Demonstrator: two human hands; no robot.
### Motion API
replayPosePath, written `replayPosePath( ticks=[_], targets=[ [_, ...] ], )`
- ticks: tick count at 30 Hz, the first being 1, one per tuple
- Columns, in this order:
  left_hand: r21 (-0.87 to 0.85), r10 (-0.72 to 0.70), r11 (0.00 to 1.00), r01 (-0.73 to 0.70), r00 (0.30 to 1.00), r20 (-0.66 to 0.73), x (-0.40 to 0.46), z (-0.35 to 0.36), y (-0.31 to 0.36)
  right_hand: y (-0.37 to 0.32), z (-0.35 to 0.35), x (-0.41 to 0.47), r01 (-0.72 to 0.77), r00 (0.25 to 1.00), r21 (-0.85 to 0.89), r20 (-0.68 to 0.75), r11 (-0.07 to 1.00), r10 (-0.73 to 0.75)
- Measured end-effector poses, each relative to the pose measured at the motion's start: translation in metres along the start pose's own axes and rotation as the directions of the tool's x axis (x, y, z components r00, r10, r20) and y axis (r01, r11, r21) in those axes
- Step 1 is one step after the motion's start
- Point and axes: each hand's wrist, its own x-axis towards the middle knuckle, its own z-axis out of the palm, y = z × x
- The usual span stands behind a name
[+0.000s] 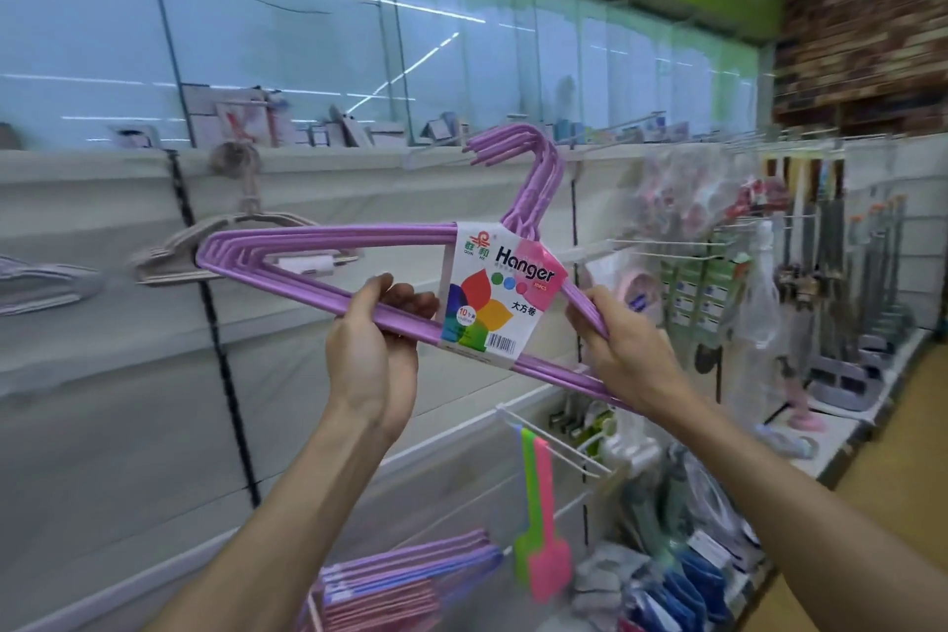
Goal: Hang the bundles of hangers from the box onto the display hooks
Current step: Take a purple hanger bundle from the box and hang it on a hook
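Both hands grip purple hanger bundle (328, 267) labelled "Hanger".

Bundle of purple hangers (328, 241): several coated wire hangers stacked flush, bound at the middle by a white paper label (500, 293) printed "Hanger" with coloured petals and a barcode. Held up, tilted down to the right, hook ends pointing upper left. Display hook (667, 246): white wire prong, projecting from the wall panel just right of the bundle.
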Motion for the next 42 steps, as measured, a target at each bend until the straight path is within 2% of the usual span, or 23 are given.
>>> replayPosePath(
  ticks=[10, 20, 25, 30, 37, 42],
  targets=[
    [0.035, 0.173, 0.985, -0.171, 0.980, -0.102, -0.008, -0.043, 0.077, -0.074, 0.051, 0.029, 0.117, 0.991, 0.095, 0.057, 0.989, -0.123],
    [0.173, 0.322, 0.942, -0.288, 0.919, -0.227, -0.049, -0.083, 0.141, -0.141, 0.097, 0.033, 0.261, 0.956, 0.203, 0.083, 0.944, -0.282],
    [0.266, 0.408, 0.904, -0.334, 0.861, -0.305, -0.080, -0.108, 0.174, -0.183, 0.124, 0.025, 0.355, 0.914, 0.302, 0.086, 0.885, -0.396],
    [0.399, 0.505, 0.847, -0.352, 0.768, -0.395, -0.108, -0.135, 0.209, -0.231, 0.147, 0.011, 0.395, 0.873, 0.400, 0.115, 0.827, -0.473],
    [0.549, 0.606, 0.765, -0.335, 0.663, -0.439, -0.142, -0.162, 0.258, -0.297, 0.166, 0.003, 0.471, 0.823, 0.448, 0.088, 0.760, -0.562],
    [0.586, 0.644, 0.732, -0.346, 0.630, -0.433, -0.159, -0.180, 0.301, -0.349, 0.175, 0.002, 0.530, 0.776, 0.476, 0.060, 0.702, -0.627]
  ],
)
